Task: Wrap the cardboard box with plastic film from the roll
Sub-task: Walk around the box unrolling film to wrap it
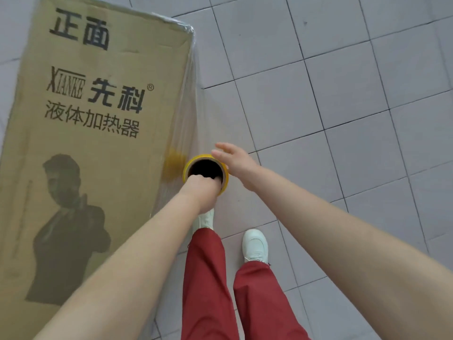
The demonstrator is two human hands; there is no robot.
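Note:
A tall brown cardboard box with black print fills the left of the head view. Clear plastic film covers its right side and stretches down to the roll, a yellow-rimmed tube seen end-on beside the box's right edge. My left hand grips the roll's near rim, fingers hooked into the dark core. My right hand lies with straight fingers against the roll's right outer side.
Grey floor tiles spread to the right and behind the box. My legs in red trousers and white shoes stand just right of the box, below the roll.

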